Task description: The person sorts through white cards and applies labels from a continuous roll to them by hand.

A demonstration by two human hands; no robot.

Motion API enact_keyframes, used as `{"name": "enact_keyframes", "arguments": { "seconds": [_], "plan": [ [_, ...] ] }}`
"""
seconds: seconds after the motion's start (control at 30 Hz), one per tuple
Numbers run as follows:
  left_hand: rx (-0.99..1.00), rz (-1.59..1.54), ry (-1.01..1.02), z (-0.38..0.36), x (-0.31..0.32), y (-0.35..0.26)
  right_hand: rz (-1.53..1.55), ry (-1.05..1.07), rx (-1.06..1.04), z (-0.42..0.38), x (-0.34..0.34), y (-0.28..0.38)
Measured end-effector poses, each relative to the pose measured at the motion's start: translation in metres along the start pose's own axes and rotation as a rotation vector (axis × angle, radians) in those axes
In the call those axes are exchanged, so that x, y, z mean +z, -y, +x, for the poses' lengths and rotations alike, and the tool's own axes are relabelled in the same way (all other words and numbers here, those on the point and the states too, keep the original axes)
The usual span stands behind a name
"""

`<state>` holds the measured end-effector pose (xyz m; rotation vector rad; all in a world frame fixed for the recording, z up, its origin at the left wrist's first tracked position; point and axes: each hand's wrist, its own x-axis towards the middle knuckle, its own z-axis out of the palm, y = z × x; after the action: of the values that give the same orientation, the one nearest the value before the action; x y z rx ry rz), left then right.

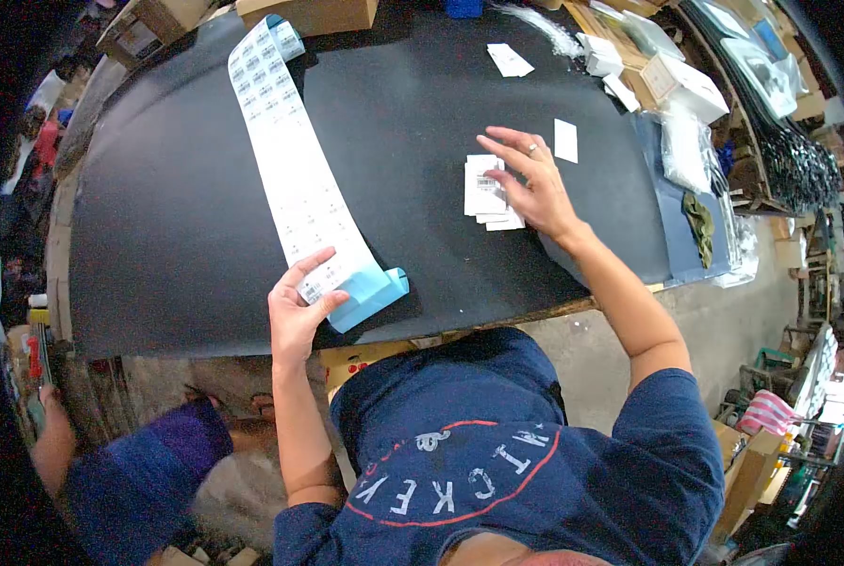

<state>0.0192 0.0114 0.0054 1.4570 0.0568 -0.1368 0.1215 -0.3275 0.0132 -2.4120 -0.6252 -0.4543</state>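
A long strip of barcode labels (295, 141) runs across the black tabletop, its lower end folded over to show the blue backing (375, 292). My left hand (299, 309) grips the strip near that fold, thumb and index finger around a printed label. To the right lies a small pile of white cards (481, 200), the top one bearing a barcode label. Over the pile is my right hand (540, 193), with a ring on one finger. Its fingers are spread, and the thumb tip is right at the label on the top card.
One white card (565, 140) lies beyond my right hand, and more cards (509, 60) lie farther back. White boxes (683, 85) and plastic bags (686, 156) crowd the table's right side. Cardboard boxes (309, 15) stand at the far edge. Another person in purple clothing (148, 472) is at the lower left.
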Motion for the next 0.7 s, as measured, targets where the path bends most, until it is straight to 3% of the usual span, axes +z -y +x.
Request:
{"name": "enact_keyframes", "arguments": {
  "seconds": [0.1,0.23,0.33,0.47,0.7],
  "plan": [
    [-0.012,0.009,-0.004,0.000,0.000,0.001,0.033,0.116,-0.158,0.008,-0.019,-0.006],
    [-0.027,-0.007,-0.012,0.001,0.002,-0.001,-0.189,0.379,-0.346,0.014,-0.036,-0.007],
    [-0.040,0.006,-0.023,0.000,0.002,-0.002,-0.410,0.699,-0.551,0.008,-0.026,-0.022],
    [-0.039,0.018,-0.035,-0.001,0.004,-0.004,-0.326,0.716,-0.455,0.001,-0.019,-0.026],
    [-0.009,0.006,-0.015,0.001,0.003,-0.003,-0.335,0.677,-0.474,0.002,-0.020,-0.029]
  ]
}}
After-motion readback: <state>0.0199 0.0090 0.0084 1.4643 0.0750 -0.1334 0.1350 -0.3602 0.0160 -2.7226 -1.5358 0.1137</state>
